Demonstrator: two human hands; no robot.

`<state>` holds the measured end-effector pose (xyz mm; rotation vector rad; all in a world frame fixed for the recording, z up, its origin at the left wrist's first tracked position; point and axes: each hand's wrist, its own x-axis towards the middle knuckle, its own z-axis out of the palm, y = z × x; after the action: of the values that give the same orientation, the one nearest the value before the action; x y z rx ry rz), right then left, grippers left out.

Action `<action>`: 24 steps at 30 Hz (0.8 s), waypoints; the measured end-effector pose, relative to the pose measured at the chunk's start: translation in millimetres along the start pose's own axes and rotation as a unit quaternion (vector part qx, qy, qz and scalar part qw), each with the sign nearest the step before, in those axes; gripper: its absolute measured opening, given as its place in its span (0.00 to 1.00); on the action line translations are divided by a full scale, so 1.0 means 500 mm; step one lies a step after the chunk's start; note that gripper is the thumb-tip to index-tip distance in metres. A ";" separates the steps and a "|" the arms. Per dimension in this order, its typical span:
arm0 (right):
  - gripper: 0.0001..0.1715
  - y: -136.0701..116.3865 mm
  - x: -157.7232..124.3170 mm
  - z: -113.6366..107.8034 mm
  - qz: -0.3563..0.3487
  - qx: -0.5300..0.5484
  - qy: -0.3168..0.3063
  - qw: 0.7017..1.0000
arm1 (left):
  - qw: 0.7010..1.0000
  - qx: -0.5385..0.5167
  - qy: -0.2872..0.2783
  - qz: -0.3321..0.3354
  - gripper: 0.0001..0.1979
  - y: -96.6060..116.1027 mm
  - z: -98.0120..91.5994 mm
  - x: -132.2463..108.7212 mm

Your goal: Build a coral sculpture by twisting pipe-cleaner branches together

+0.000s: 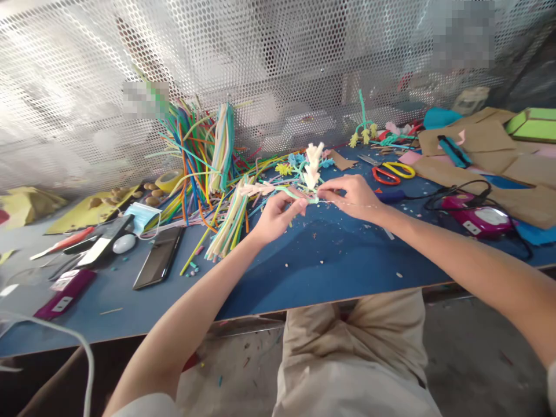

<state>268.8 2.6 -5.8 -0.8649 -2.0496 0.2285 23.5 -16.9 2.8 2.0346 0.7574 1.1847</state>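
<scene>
My left hand (273,215) and my right hand (351,196) meet above the blue table (304,266). Both pinch a small bunch of pipe-cleaner flowers (309,169) at its green stems. The bunch has a white fuzzy flower standing upright, a pale pink one leaning left and blue and yellow ones behind. My left fingers are closed on the stem from the left. My right fingers pinch the same stem from the right, close to the left hand.
A pile of coloured pipe cleaners (208,174) lies left of the hands. A black phone (158,256), a face mask (143,216) and tape (168,180) sit further left. Scissors (392,172), a magenta glue gun (475,219) and brown paper (486,156) lie right. A perforated metal screen stands behind.
</scene>
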 end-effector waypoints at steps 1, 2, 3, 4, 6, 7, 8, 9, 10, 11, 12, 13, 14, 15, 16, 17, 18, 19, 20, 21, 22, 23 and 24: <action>0.20 -0.007 -0.005 0.012 0.031 0.045 -0.015 0.998 | 0.999 -0.019 0.023 -0.017 0.22 -0.003 0.002 0.001; 0.21 -0.014 -0.010 0.023 0.053 0.077 -0.022 0.995 | 0.998 -0.030 0.048 -0.030 0.22 -0.007 0.004 0.001; 0.21 -0.023 -0.015 0.033 0.067 0.097 -0.024 0.993 | 0.996 -0.032 0.075 -0.040 0.23 -0.012 0.005 0.002; 0.20 -0.032 -0.020 0.041 0.073 0.109 -0.033 0.991 | 0.994 -0.023 0.101 -0.047 0.23 -0.015 0.006 0.003; 0.19 -0.046 -0.028 0.053 0.066 0.107 -0.038 0.991 | 0.988 0.023 0.142 -0.053 0.23 -0.020 0.007 0.003; 0.18 -0.051 -0.031 0.056 0.051 0.088 -0.035 0.994 | 0.984 0.058 0.158 -0.052 0.22 -0.021 0.007 0.003; 0.17 -0.054 -0.033 0.058 0.030 0.059 -0.026 0.997 | 0.979 0.099 0.170 -0.047 0.21 -0.021 0.007 0.002; 0.16 -0.056 -0.035 0.057 0.001 0.023 -0.014 1.000 | 0.973 0.142 0.177 -0.041 0.20 -0.020 0.007 0.001; 0.16 -0.055 -0.035 0.056 -0.030 -0.016 -0.003 0.999 | 0.966 0.182 0.179 -0.033 0.19 -0.019 0.006 -0.001; 0.16 -0.054 -0.035 0.053 -0.059 -0.052 0.007 0.997 | 0.960 0.216 0.179 -0.027 0.18 -0.018 0.005 -0.002; 0.16 -0.051 -0.033 0.048 -0.084 -0.080 0.018 0.993 | 0.953 0.244 0.178 -0.020 0.18 -0.017 0.004 -0.003; 0.15 -0.048 -0.031 0.043 -0.103 -0.100 0.027 0.989 | 0.947 0.267 0.176 -0.015 0.18 -0.017 0.002 -0.004; 0.15 -0.044 -0.028 0.036 -0.117 -0.115 0.038 0.986 | 0.942 0.288 0.174 -0.010 0.18 -0.018 -0.001 -0.004; 0.15 -0.039 -0.024 0.029 -0.126 -0.126 0.052 0.983 | 0.937 0.307 0.169 -0.007 0.18 -0.020 -0.003 -0.004; 0.14 -0.035 -0.020 0.022 -0.133 -0.135 0.067 0.980 | 0.933 0.322 0.161 -0.004 0.18 -0.022 -0.006 -0.004; 0.14 -0.030 -0.016 0.014 -0.139 -0.145 0.080 0.976 | 0.931 0.333 0.150 -0.001 0.18 -0.023 -0.008 -0.004; 0.14 -0.025 -0.012 0.008 -0.144 -0.154 0.089 0.974 | 0.931 0.337 0.136 0.003 0.18 -0.025 -0.009 -0.003; 0.14 -0.020 -0.008 0.002 -0.145 -0.159 0.096 0.972 | 0.935 0.334 0.119 0.008 0.19 -0.026 -0.011 -0.003; 0.14 -0.015 -0.005 -0.003 -0.141 -0.160 0.102 0.972 | 0.940 0.325 0.100 0.016 0.19 -0.026 -0.011 -0.002; 0.14 -0.011 -0.003 -0.008 -0.134 -0.155 0.105 0.973 | 0.946 0.312 0.081 0.027 0.20 -0.025 -0.012 -0.001; 0.13 -0.006 0.000 -0.011 -0.124 -0.146 0.108 0.976 | 0.953 0.294 0.063 0.040 0.20 -0.024 -0.012 0.000; 0.14 -0.002 0.002 -0.015 -0.111 -0.136 0.110 0.978 | 0.960 0.273 0.045 0.053 0.21 -0.021 -0.013 0.001; 0.14 0.002 0.005 -0.018 -0.097 -0.126 0.109 0.981 | 0.966 0.248 0.029 0.062 0.21 -0.019 -0.014 0.002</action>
<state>275.2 3.4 0.6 -0.7936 -1.9643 -0.2283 16.3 -8.5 -1.2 2.4918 1.0515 1.2161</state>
